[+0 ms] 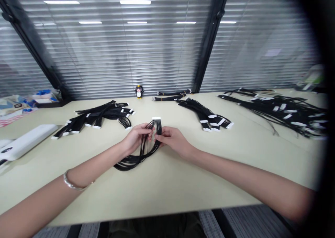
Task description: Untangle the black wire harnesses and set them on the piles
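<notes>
1. Surroundings, left: a pile of black cables (101, 114) with white end connectors lies on the table (167, 192); its nearest connector sits just beside the left hand (140, 136). Farther left are a white device (30, 140) and, behind it, a dark tray (56, 103) with packets.
2. Surroundings, rear: a penguin figurine (139, 92) stands upright near the blinds (125, 43). To its right lie two tied bundles (170, 98), roughly parallel to the rear edge.
3. Surroundings, right: a smaller cable stack (200, 112) lies beyond the right hand (171, 139), apart from it. A larger, tangled heap (282, 109) occupies the far right.
4. Obstruction: the left wrist and forearm, with a bracelet (72, 183), cross above part of the held harness (141, 158); its other end cannot be made out.
5. Location: the harness is at mid-table, between both hands, in front of the figurine.
6. Orientation: its white connector (156, 118) points away from the person, long axis running left to right. The black wires leave its near side in two strands, drop towards the person and curve left in a loop.
7. Hands: the left pinches the left strand between thumb and fingers; the right pinches the right strand just below the connector.
</notes>
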Demonstrator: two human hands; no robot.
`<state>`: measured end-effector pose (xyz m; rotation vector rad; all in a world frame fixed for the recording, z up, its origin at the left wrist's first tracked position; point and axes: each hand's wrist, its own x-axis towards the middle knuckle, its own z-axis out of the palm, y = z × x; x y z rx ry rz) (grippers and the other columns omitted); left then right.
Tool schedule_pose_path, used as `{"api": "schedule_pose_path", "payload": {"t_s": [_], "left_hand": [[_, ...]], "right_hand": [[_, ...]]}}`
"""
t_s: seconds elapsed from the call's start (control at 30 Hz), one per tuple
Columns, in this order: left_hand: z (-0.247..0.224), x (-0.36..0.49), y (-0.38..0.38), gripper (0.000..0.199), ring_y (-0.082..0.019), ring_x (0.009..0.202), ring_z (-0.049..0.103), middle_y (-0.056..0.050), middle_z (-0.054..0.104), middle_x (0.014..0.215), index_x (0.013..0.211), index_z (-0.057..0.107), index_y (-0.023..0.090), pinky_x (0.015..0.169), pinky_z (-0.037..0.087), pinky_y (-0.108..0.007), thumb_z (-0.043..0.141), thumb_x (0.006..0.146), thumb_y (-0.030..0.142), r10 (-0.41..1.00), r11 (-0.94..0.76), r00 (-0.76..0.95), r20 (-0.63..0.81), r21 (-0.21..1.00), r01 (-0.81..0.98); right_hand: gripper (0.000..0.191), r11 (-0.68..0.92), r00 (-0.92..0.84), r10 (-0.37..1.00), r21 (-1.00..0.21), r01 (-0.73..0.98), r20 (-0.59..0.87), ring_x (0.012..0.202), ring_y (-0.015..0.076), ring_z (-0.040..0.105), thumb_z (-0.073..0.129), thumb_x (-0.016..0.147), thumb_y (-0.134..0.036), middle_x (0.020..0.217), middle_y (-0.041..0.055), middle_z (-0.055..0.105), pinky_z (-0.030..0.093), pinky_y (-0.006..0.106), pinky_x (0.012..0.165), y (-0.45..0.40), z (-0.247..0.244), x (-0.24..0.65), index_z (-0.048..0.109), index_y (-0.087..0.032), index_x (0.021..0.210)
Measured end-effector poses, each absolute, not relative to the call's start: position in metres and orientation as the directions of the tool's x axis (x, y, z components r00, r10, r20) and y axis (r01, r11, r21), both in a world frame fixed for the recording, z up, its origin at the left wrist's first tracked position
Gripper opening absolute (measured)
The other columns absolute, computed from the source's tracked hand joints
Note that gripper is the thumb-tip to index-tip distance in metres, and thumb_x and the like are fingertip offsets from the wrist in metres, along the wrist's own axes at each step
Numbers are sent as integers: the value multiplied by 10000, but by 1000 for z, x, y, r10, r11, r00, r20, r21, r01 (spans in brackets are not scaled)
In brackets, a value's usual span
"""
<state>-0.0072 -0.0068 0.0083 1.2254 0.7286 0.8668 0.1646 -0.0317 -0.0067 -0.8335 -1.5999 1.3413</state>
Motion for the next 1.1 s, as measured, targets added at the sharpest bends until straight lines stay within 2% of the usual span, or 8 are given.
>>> {"api": "schedule_pose_path", "payload": {"t_s": [0.1,0.2,0.3,0.5,0.7,0.87,1.0,1.1], "left_hand": [[10,-10,-5,152,-51,555,500,-6,500,693,825,511,118,540,418,-200,542,684,166,836,221,544,-71,951,-216],[10,-10,-6,153,21,412,337,14,498,731,825,487,134,383,230,-145,549,693,184,813,251,577,-79,941,-225],[10,-7,-9,218,44,386,225,50,413,628,853,487,144,370,106,-131,601,706,257,845,178,531,-63,969,-170],[7,-3,-12,335,53,413,247,35,425,682,867,502,143,377,116,-127,667,660,347,898,69,438,-44,997,-42],[9,-4,-11,235,28,414,247,54,350,585,816,482,145,387,141,-131,603,703,311,884,97,465,-57,993,-63],[7,-4,-12,128,-5,419,317,32,414,618,751,422,156,377,213,-150,490,710,257,886,126,461,-55,984,-125],[2,-5,-12,99,-27,411,293,51,250,515,653,360,157,375,270,-170,449,669,196,873,131,482,-70,987,-94],[2,-5,-12,105,-21,404,242,57,174,518,640,341,160,357,241,-161,443,662,175,867,121,492,-74,990,-66]], "right_hand": [[275,199,-399,897,-980,-15,188,790,149,579,558,792,-386,898,77,639,456,264,676,-31,-8,165,596,-145,918],[291,199,-384,905,-980,-5,186,777,150,572,574,781,-383,885,70,621,464,277,681,-30,-11,166,587,-141,941],[278,194,-382,906,-981,-12,184,758,146,565,585,773,-372,858,59,605,471,283,676,-29,-13,167,581,-137,923],[261,172,-402,899,-984,-34,171,726,132,555,602,754,-355,813,49,596,469,270,663,-28,-13,167,582,-130,885],[257,157,-397,904,-987,-33,157,736,136,562,592,758,-349,824,57,608,467,269,671,-28,-12,166,593,-131,894],[240,149,-372,916,-988,-31,149,737,138,568,592,757,-344,819,60,619,461,273,681,-28,-12,166,591,-131,870],[214,154,-357,922,-988,-18,150,719,136,565,601,748,-327,792,50,615,457,273,667,-28,-13,166,589,-133,838],[214,159,-358,921,-987,-11,153,726,139,570,599,751,-324,799,53,616,457,278,676,-28,-13,166,587,-130,841]]}}
